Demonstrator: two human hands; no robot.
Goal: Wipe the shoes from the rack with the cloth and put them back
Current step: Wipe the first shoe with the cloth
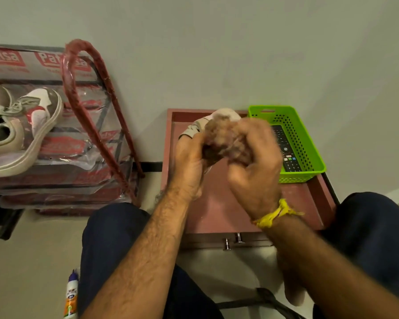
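Your forearms are bare, with no sleeves reaching into view, and both show dark hair along their length. Around your right wrist sits a yellow thread band (277,214), twisted and knotted, with frayed loose ends sticking out on the right side. Your left hand (189,164) and right hand (255,171) wear no rings or gloves. Your legs are covered by dark navy trousers (111,238), plain and without visible markings.

A plain pale wall (217,42) and pale floor (21,272) are seen under even indoor light. A low reddish-brown table (219,208) with metal drawer knobs (233,241) is placed against the wall, and a green perforated basket (309,143) is set on it.
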